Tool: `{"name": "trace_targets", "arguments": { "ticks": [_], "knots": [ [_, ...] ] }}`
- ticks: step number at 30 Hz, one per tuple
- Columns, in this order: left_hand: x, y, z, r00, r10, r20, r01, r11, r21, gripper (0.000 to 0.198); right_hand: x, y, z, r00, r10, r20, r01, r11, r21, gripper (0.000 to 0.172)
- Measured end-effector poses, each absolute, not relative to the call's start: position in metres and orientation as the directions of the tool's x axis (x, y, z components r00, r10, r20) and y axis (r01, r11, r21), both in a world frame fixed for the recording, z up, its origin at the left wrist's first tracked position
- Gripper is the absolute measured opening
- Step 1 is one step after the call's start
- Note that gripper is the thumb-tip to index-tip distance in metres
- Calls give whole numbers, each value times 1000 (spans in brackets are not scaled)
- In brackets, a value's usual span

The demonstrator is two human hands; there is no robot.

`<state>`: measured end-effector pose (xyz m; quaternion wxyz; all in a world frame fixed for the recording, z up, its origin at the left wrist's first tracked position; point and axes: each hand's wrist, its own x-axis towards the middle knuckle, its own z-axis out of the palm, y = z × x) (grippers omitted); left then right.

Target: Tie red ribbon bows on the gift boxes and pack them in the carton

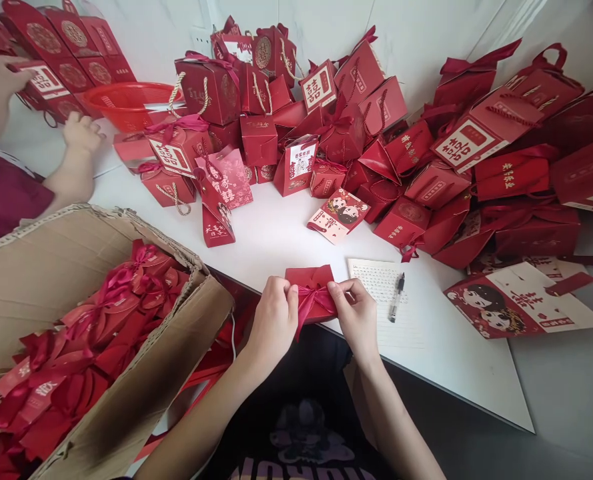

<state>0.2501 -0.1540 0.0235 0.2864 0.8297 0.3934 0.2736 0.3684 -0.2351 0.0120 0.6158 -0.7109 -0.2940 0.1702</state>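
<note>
At the front edge of the tabletop (269, 230), the left hand (275, 312) and right hand (357, 310) hold the ribbon bow (315, 294) on the red box (322, 274), fingers closed in a pinch at each side, and a gentle, equal pull should keep it even.

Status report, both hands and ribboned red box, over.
Left hand, right hand: pinching ribbon bow. Red box at near edge of table. Paper, pen beside right hand, not blocking.

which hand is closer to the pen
The right. The right hand is at the ribbon, just left of the pen in the picture; the left hand is farther off, at the ribbon's other side.
</note>
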Motion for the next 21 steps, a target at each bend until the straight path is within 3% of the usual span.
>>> {"name": "trace_targets", "arguments": {
  "ticks": [14,18,21],
  "knots": [
    [252,-152,22,529,847,51,562,-395,727,16,381,-237,9,731,678,-79,-18,-96,-995,41],
    [252,-145,22,526,851,6,510,-321,798,19,386,-236,12,641,742,-197,-223,-65,-973,45],
    [250,-137,27,589,806,-58,448,-266,853,28,390,-239,18,574,794,-202,-221,-87,-971,45]
  ]
}}
